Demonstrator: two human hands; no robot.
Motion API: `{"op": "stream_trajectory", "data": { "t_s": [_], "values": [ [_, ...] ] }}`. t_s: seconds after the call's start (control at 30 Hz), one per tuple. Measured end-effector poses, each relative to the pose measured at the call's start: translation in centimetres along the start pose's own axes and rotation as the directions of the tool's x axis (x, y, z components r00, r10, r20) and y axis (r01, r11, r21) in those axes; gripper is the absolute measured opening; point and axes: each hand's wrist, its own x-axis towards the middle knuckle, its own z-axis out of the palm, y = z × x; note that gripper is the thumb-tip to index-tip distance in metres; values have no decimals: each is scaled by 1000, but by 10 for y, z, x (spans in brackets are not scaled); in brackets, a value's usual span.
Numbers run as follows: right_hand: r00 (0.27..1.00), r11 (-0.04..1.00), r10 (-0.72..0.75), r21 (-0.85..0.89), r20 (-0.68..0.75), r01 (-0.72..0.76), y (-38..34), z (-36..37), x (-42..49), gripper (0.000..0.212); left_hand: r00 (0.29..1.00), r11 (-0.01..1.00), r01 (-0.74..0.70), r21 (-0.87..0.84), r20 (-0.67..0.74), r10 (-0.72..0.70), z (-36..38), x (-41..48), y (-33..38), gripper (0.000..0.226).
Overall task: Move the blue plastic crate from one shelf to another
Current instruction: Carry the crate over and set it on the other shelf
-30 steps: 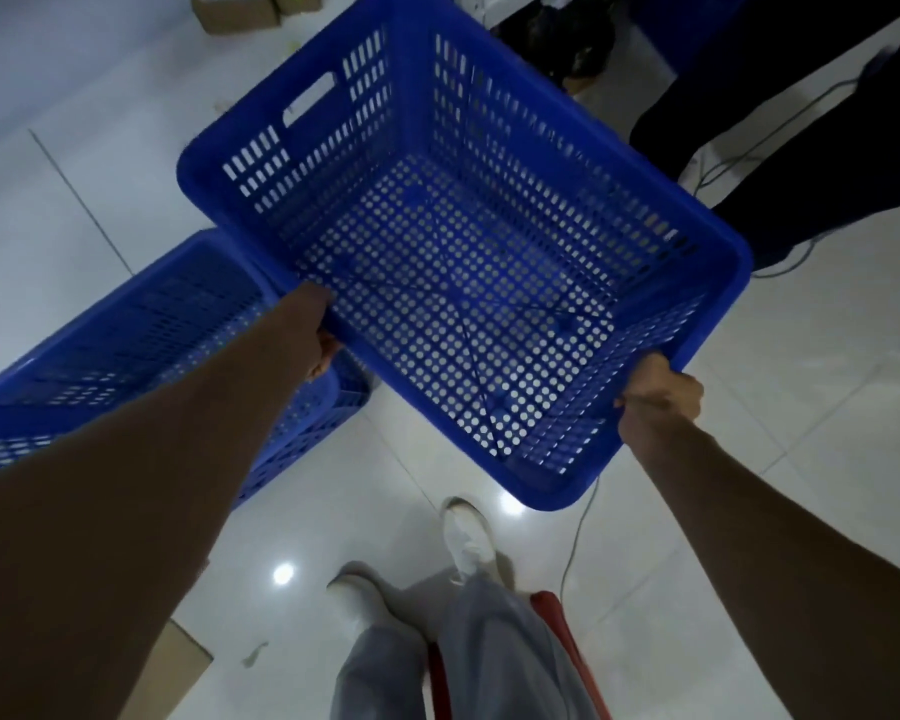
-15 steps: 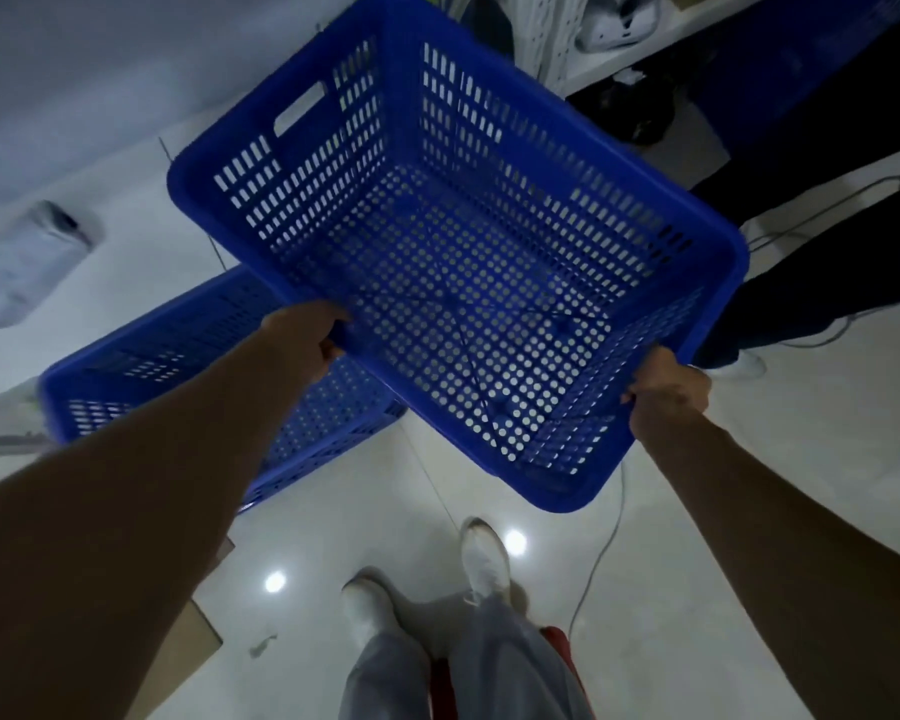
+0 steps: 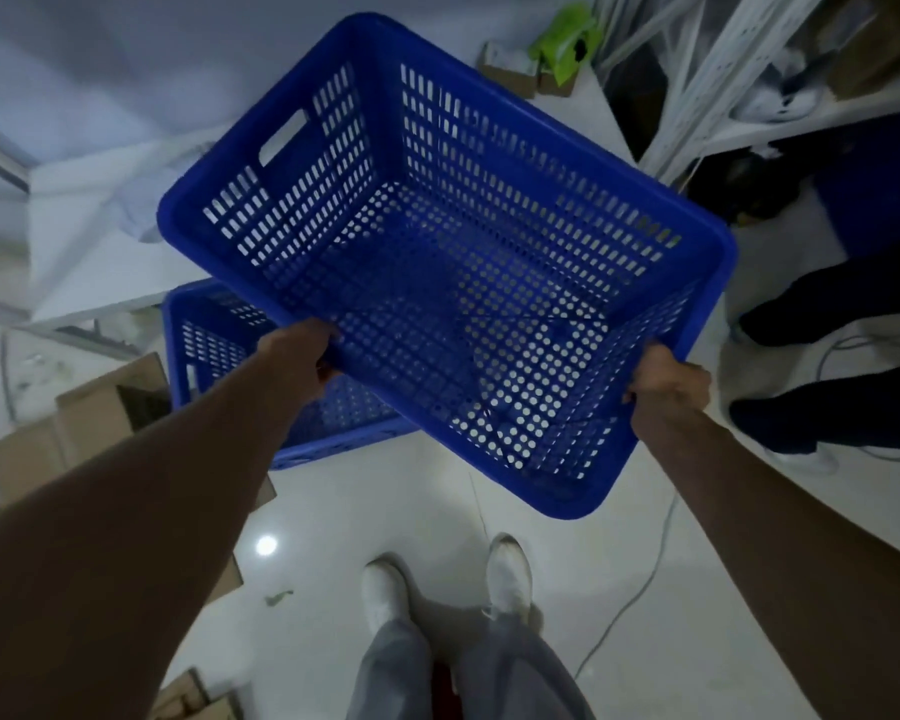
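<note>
I hold an empty blue plastic crate (image 3: 583, 163) with perforated walls and floor in the air above the white tiled floor, tilted with its far end up. My left hand (image 3: 297, 356) grips the rim on its near left side. My right hand (image 3: 666, 381) grips the rim at the near right corner. A white metal shelf rack (image 3: 718, 80) stands at the upper right, beyond the crate.
A second blue crate (image 3: 214, 345) sits on the floor under my left arm. Cardboard boxes (image 3: 74, 423) lie at the left. Another person's dark legs and shoes (image 3: 827, 402) stand at the right. A cable (image 3: 640, 589) runs over the floor. My own feet (image 3: 510, 574) are below.
The view has swung toward the shelf rack at the upper right. The crate has stayed in both hands and now sits more to the right. The floor crate has slid behind my left arm.
</note>
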Motion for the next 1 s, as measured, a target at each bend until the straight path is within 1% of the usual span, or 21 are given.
{"op": "stream_trajectory", "data": {
  "t_s": [0.07,0.1,0.17,0.23,0.37,0.4,0.5,0.57,0.73,0.8,0.9,0.97,1.0],
  "values": [
    [1000,1000,-11,-28,22,12,-1,20,-19,40,1000,999,1,-32,-26,-2,-27,7,-7,21],
    [999,999,-12,-37,36,14,-3,29,-26,43,999,999,5,-39,-34,-6,-38,10,-10,21],
    [997,998,-18,-52,72,22,-5,47,-41,47,998,997,19,-75,-65,-23,-62,16,-17,12],
    [995,997,-37,-66,93,43,-5,67,-51,50,995,996,34,-88,-90,-42,-83,19,-24,18],
    [987,992,-106,-60,117,114,-2,98,-77,40,989,989,38,-145,-136,-57,-115,27,-43,18],
    [985,991,-115,-60,126,123,-1,105,-84,41,987,985,45,-166,-144,-69,-123,30,-49,22],
    [981,985,-132,-94,144,147,1,121,-98,43,975,970,75,-231,-185,-119,-144,38,-66,47],
    [977,981,-139,-110,161,158,3,130,-106,42,972,962,65,-264,-200,-121,-154,39,-76,51],
    [970,976,-147,-132,196,175,12,144,-115,41,976,940,65,-334,-173,-129,-165,45,-95,47],
    [970,974,-145,-146,197,176,15,148,-116,41,980,930,72,-360,-150,-134,-167,45,-98,42],
    [972,972,-131,-165,196,164,23,154,-118,42,976,919,73,-388,-163,-147,-171,46,-102,34],
    [973,972,-131,-169,188,163,29,156,-118,40,975,914,85,-396,-156,-159,-172,50,-106,23],
    [973,971,-136,-172,186,168,32,158,-119,38,974,911,92,-402,-154,-166,-173,52,-107,23]
  ]
}}
